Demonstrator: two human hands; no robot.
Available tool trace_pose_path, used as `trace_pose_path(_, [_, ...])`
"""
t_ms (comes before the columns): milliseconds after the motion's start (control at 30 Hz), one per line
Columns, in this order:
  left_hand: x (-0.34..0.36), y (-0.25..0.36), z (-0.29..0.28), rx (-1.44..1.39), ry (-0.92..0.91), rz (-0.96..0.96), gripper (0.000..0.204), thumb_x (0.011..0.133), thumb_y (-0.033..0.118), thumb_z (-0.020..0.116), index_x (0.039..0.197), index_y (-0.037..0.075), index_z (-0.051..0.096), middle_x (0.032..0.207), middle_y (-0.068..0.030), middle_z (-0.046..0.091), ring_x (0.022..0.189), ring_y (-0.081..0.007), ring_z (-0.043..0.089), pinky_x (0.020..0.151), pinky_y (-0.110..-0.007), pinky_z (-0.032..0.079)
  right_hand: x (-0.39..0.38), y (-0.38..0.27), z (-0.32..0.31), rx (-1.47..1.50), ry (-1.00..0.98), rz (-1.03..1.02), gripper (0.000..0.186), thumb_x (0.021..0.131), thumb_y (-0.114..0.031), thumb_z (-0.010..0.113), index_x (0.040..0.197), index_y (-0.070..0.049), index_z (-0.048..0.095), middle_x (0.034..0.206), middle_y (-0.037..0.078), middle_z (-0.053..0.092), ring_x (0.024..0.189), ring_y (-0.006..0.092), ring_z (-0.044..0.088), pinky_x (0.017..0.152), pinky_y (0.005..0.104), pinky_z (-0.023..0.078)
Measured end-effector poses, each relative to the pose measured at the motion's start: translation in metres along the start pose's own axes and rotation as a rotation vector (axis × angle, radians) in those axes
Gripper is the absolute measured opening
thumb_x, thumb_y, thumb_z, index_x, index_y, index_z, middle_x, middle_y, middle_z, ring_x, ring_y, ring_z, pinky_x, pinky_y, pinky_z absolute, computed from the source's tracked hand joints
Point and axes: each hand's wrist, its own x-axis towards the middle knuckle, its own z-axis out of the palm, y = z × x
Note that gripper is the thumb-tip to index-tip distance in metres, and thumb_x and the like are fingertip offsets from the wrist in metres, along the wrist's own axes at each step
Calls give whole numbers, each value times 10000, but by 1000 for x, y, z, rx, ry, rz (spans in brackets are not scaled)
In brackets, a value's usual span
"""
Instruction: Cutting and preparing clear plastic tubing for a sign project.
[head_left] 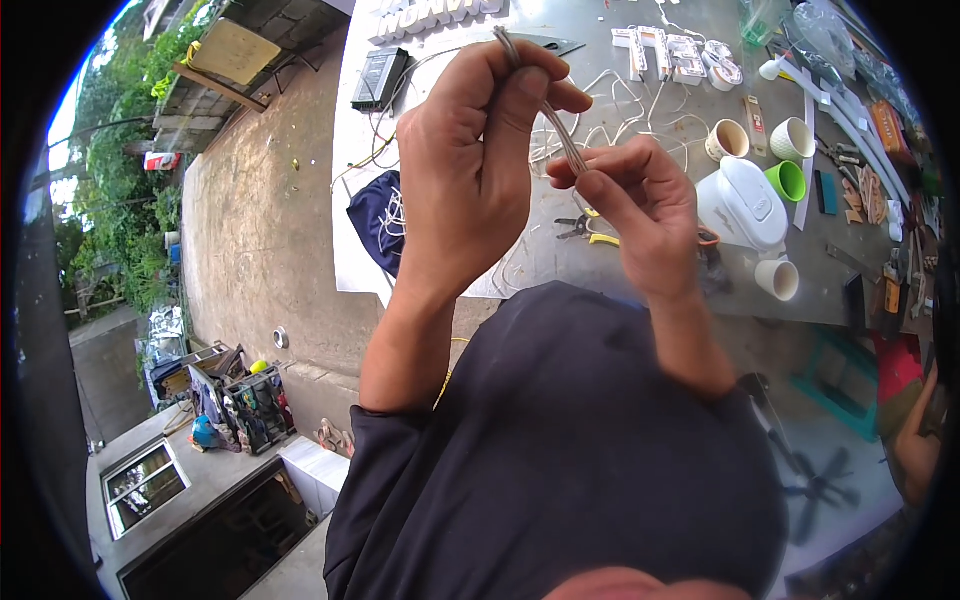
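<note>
Greyish thin wires (568, 143), in one bundle, are held in the air above the tabletop (570, 270). The left hand (480, 140) has its grip closed around the upper part; the right hand (640, 205) pinches the lower part between thumb and fingers. If this pinch becomes loose, I think strands could slip out and tangle. At right stand a green cup (787, 181) and a white lidded container (742, 203); what they contain, I cannot tell.

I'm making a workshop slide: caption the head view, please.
Left hand and right hand hold a bundle of wires above a worktable with white letter shapes and a green cup.
</note>
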Motion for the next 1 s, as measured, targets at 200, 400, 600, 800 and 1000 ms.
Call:
trace_pose_path(200, [-3, -1, 9, 273, -79, 89, 133, 993, 80, 508, 978, 22, 627, 853, -64, 724, 802, -88, 655, 723, -231, 506, 10, -6, -7, 49, 9, -9, 58, 902, 19, 634, 954, 27, 609, 941, 128, 704, 965, 154, 666, 878, 270, 537])
trace_pose_path(400, [-7, 1, 22, 341, -57, 34, 127, 983, 59, 511, 970, 13, 629, 857, -74, 724, 780, -97, 661, 699, -228, 508, 19, -3, -24, 2, -36, 99, 68, 866, -22, 704, 860, 1, 641, 873, 79, 703, 864, 101, 654, 791, 241, 532])
trace_pose_path(600, [-9, -4, 30, 378, -41, 84, 117, 974, 45, 518, 968, 22, 632, 860, -67, 723, 761, -83, 647, 673, -236, 506, 19, -4, -29, -158, 17, 38, 99, 837, -52, 745, 866, -13, 658, 821, 43, 681, 789, 79, 626, 718, 236, 505])
trace_pose_path(800, [-1, -9, 40, 612, 1, 287, 61, 917, 29, 574, 898, 51, 628, 821, -6, 715, 647, -155, 639, 898, -360, 443, 22, -6, -36, -235, 32, -41, 110, 841, -44, 728, 910, 8, 661, 981, 125, 708, 924, 144, 658, 801, 262, 514])
trace_pose_path(1000, [-2, -17, 47, 444, 49, 311, 66, 930, 23, 561, 917, 48, 621, 844, -19, 723, 707, -148, 670, 911, -379, 455, 31, -5, -46, -220, -72, -207, 82, 824, 15, 713, 871, 11, 647, 1053, 155, 699, 1015, 197, 657, 882, 321, 507])
